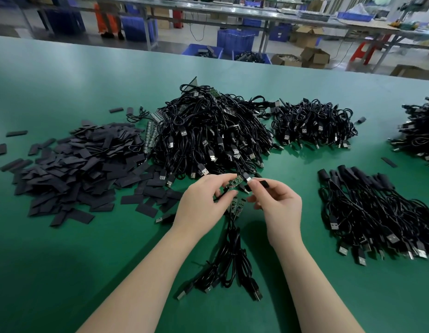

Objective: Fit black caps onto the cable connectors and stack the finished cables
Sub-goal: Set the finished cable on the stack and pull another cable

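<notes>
- Fingers (229, 179) of the left hand (203, 203) pinch a small green circuit board (233, 185) at a cable's end.
- Fingers of the right hand (278, 203) pinch a black cap (264, 183), just beside the board's tip.
- More cables (229, 265) hang from the left hand onto the green counter (64, 260).
- Loose black caps (76, 169) are heaped at left; an uncapped cable pile (208, 133) sits behind the hands.
- Capped cables (376, 217) lie stacked at right.
</notes>
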`<act>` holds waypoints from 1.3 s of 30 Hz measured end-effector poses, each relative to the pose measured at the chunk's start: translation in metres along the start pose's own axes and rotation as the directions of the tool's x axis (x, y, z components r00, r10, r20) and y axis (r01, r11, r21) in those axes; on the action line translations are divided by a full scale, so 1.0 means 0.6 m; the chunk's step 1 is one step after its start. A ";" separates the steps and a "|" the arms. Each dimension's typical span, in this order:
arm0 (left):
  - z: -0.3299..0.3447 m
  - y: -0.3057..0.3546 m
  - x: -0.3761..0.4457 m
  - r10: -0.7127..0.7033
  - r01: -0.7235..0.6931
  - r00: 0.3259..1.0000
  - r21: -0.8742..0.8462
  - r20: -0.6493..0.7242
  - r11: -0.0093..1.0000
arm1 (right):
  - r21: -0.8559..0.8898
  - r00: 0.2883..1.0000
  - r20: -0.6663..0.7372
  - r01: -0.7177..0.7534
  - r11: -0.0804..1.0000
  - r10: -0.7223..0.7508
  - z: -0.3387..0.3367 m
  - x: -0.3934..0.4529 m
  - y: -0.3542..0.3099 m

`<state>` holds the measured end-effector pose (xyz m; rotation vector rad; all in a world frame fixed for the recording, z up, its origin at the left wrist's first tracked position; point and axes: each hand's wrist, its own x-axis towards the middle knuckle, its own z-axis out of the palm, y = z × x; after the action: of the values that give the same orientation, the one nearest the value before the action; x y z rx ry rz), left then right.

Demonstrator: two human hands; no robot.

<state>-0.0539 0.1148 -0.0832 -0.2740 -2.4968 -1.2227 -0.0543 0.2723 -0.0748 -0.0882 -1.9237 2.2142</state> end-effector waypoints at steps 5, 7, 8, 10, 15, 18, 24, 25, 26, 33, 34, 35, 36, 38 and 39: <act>0.001 -0.001 0.000 0.037 -0.037 0.999 0.005 0.005 0.999 | 0.044 1.000 -0.012 -0.027 0.999 0.028 0.003 0.002 0.005; 0.002 -0.001 0.001 0.031 -0.031 0.999 -0.001 0.019 1.000 | 0.049 0.999 -0.008 -0.037 0.998 0.038 0.002 0.003 0.004; 0.003 -0.001 0.000 0.026 -0.026 0.999 -0.004 0.024 1.000 | 0.048 0.999 0.000 -0.043 0.998 0.043 0.001 0.002 0.003; 0.005 0.000 -0.001 0.023 -0.022 0.999 -0.009 0.031 1.000 | 0.040 0.998 0.029 -0.056 0.998 0.055 0.001 0.001 0.002; 0.004 0.001 -0.004 -0.005 0.006 0.997 -0.015 0.071 1.000 | 0.028 0.994 0.072 -0.080 0.996 0.078 0.005 -0.001 0.002; 0.002 0.001 -0.004 -0.019 0.021 0.996 -0.020 0.091 1.000 | 0.008 0.995 0.064 -0.078 0.997 0.078 0.003 0.000 0.002; 0.007 -0.005 -0.002 -0.042 0.044 0.995 -0.022 0.087 0.999 | 0.002 0.988 0.146 -0.058 0.998 0.058 0.002 0.001 0.004; 0.007 -0.006 -0.001 -0.050 0.055 0.995 -0.053 0.087 0.997 | 0.018 0.985 0.164 -0.057 0.998 0.054 0.002 0.001 0.005; 0.007 -0.007 0.000 -0.059 0.066 0.995 -0.085 0.083 0.994 | 0.033 0.983 0.177 -0.058 0.998 0.051 0.003 0.001 0.006; 0.008 -0.008 0.001 -0.083 0.092 0.993 -0.115 0.080 0.989 | -0.031 0.989 0.150 0.009 0.999 -0.004 0.005 -0.001 0.008; 0.008 -0.009 0.001 -0.088 0.096 0.993 -0.115 0.074 0.989 | -0.036 0.992 0.129 0.021 0.999 -0.016 0.005 0.000 0.008; 0.007 -0.010 0.001 -0.092 0.099 0.993 -0.110 0.068 0.989 | -0.035 0.994 0.105 0.032 0.999 -0.028 0.004 0.001 0.008; 0.008 -0.011 0.002 -0.097 0.103 0.993 -0.100 0.066 0.990 | -0.027 0.996 0.082 0.039 0.999 -0.037 0.003 0.001 0.007; 0.008 -0.014 0.003 -0.109 0.114 0.991 -0.074 0.076 0.991 | -0.005 0.997 0.057 0.044 0.999 -0.044 0.001 0.003 0.007; 0.008 -0.014 0.003 -0.110 0.115 0.990 -0.060 0.089 0.991 | 0.004 0.997 0.058 0.043 0.999 -0.043 0.000 0.003 0.007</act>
<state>-0.0594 0.1134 -0.0915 -0.2081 -2.5795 -1.3664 -0.0564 0.2722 -0.0786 0.0177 -1.9340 2.2149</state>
